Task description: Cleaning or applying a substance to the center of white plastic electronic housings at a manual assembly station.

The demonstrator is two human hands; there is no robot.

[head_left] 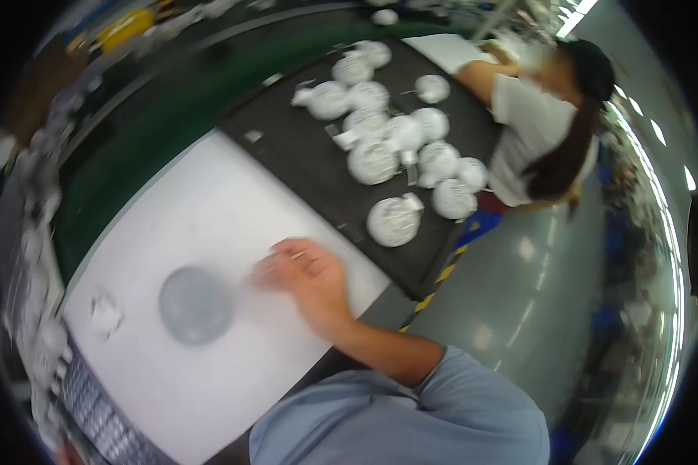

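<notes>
Over the white work surface (233,387) my right hand (312,283) reaches in from the right, with a ring on one finger. Its fingers are bent, but their tips are smeared by motion, so I cannot tell whether anything is between them. A round grey disc (195,304) lies to the left of the fingertips, apart from them. Farther left is a small white piece (105,314), too blurred to name. My left hand does not show; a small skin-coloured patch sits at the lower left rim, and I cannot tell whose it is.
Beyond the white surface is a black mat (310,170) holding several round white units (394,221), some with tabs or wires. A green belt or bench strip (93,182) runs along the left. At the far right a person (543,116) in a dark cap works. Bubble-textured sheet (105,411) lies lower left.
</notes>
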